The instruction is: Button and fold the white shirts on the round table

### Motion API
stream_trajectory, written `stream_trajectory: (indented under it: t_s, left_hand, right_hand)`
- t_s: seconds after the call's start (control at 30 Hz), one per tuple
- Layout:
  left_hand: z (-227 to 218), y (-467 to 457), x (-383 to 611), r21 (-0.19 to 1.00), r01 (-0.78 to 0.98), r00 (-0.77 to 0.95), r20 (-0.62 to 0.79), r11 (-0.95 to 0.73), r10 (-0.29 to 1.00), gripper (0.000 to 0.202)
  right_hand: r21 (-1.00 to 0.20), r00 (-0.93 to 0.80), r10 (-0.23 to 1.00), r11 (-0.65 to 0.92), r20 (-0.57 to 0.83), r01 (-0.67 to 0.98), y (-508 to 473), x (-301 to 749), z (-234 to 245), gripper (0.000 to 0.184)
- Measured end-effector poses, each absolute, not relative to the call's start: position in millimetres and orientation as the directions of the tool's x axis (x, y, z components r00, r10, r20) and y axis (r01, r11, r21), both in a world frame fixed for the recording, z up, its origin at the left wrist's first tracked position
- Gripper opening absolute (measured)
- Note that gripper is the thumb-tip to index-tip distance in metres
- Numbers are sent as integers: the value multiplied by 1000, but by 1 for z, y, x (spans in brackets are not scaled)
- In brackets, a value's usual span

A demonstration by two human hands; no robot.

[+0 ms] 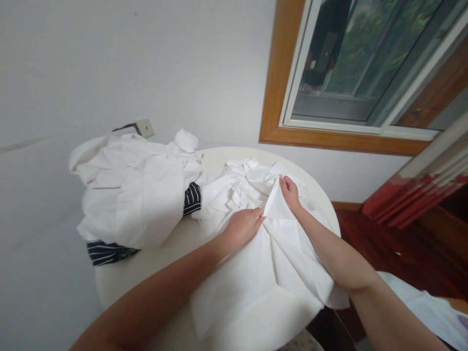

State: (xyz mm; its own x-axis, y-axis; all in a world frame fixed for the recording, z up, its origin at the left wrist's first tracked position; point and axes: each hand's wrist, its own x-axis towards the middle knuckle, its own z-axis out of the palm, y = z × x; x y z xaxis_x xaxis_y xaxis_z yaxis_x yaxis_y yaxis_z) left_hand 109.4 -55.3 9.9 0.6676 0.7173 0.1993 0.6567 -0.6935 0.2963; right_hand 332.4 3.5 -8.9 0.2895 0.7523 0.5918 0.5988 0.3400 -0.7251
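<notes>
Two bare hands, one white garment: left hand (241, 229) and right hand (291, 193) apart from each other, each with thumb and fingers pinched on the white garment (248, 278). Right grip lies farther from the wearer; a straight fold of fabric runs between the two pinches, held there, I judge, so the edge stays taut and lined up. Garment lies on the right part of one round white table (164, 278), its near part draped toward the wearer, far part crumpled; the tabletop likely takes the weight, leaving fingertips free to hold only the edge. Type of garment: cannot tell. To the left, one heap of white clothing (146, 195), probably set aside there to leave working room; how many pieces in it, cannot tell. Two black-and-white striped patches show at it, one striped patch on its right side (192, 199), one at its lower left (109, 252). Beyond: one wall plate (146, 127) behind the heap, one wood-framed window (276, 87), one red-and-cream curtain (391, 197) at right.
</notes>
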Motion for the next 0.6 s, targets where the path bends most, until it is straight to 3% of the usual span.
stream_trajectory:
  t_s: [0.2,0.47,0.6]
  left_hand:
    - [11,-47,103,459,543,689,234,-703,686,26]
    - [6,-51,105,453,599,627,247,-660,738,27]
    - [7,-48,102,465,546,663,270,-697,699,33]
  right_hand:
    - [-731,295,751,342,590,590,4,333,-9,47]
    - [-720,279,752,350,597,599,5,332,-10,48]
    - [-743,324,740,339,589,577,4,337,-9,46]
